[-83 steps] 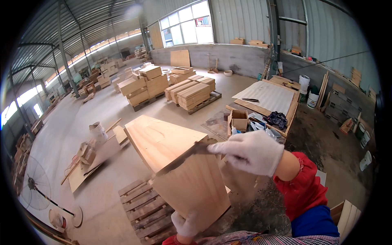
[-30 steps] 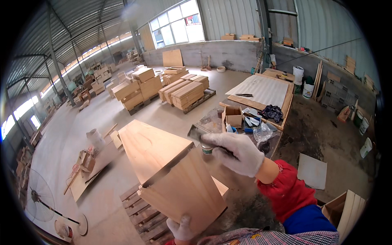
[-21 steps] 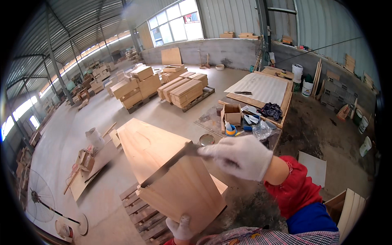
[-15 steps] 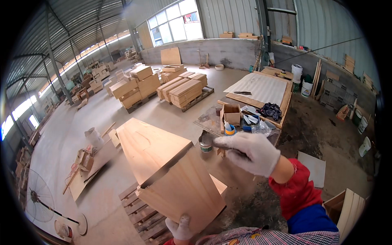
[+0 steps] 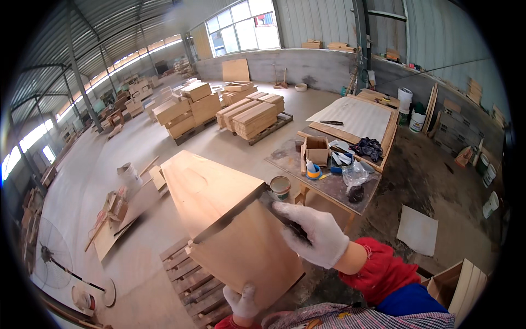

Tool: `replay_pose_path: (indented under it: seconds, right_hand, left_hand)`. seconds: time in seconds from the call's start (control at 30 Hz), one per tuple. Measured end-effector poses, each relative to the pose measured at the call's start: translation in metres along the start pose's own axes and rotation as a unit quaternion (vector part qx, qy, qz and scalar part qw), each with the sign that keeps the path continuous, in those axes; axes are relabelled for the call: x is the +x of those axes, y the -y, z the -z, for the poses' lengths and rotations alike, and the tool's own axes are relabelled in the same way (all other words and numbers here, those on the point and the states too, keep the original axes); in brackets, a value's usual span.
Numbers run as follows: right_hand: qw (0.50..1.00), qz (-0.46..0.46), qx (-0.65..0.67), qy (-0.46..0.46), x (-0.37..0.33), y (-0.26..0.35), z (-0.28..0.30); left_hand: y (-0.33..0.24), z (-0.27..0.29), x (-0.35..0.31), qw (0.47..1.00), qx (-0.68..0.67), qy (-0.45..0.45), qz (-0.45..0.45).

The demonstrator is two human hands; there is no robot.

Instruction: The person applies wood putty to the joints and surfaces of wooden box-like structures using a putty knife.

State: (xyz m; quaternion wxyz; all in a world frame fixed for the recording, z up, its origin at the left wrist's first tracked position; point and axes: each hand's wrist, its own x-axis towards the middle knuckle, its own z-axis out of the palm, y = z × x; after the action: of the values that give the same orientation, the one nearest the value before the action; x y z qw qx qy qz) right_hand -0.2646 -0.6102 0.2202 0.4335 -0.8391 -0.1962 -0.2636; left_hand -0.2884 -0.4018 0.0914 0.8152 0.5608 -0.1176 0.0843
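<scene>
A large pale wooden box [image 5: 213, 192] stands tilted in my view in front of me. A dark strip runs along the edge between its top and its near face. In my gloved right hand [image 5: 315, 233] is a putty knife [image 5: 267, 200], smeared by motion, its dark blade at the right end of that strip. My gloved left hand [image 5: 241, 301] grips the lower part of the near face, thumb on the panel; its other fingers are partly hidden. Just beyond the box's right corner is a small open can [image 5: 280, 186] with grey-brown stuff inside.
A slatted pallet [image 5: 183, 282] lies under the box. At the right, a work table [image 5: 285, 157] holds a carton [image 5: 316, 151], blue-orange tape [image 5: 313, 171], and plastic bags. Stacked boards [image 5: 255, 115] stand farther back. A fan [image 5: 52, 257] is at lower left.
My right hand has come down and left with the putty knife, from over the can to the box's edge. My left hand stays on the box. The view has shifted slightly.
</scene>
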Motion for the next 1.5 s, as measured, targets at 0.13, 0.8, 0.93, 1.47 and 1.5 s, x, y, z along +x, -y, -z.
replay_pose_path:
  seconds: [0.13, 0.8, 0.93, 1.47, 1.5]
  right_hand:
    - [0.999, 0.044, -0.008, -0.005, -0.005, 0.01, -0.008]
    - [0.997, 0.053, 0.047, -0.002, -0.011, 0.027, -0.05]
    - [0.995, 0.081, 0.058, 0.013, -0.013, 0.037, -0.054]
    - [0.989, 0.122, 0.038, 0.071, -0.014, 0.041, -0.062]
    - [0.989, 0.126, 0.044, 0.065, -0.012, 0.042, -0.06]
  left_hand:
    - [0.001, 0.004, -0.001, 1.0, 0.009, 0.0, 0.001]
    - [0.015, 0.018, 0.0, 0.999, -0.002, 0.045, 0.014]
    - [-0.001, 0.006, 0.001, 0.998, -0.034, 0.048, 0.034]
    - [-0.019, -0.006, 0.004, 0.996, 0.049, 0.076, 0.0]
    - [-0.02, -0.006, 0.005, 0.995, 0.064, 0.079, -0.003]
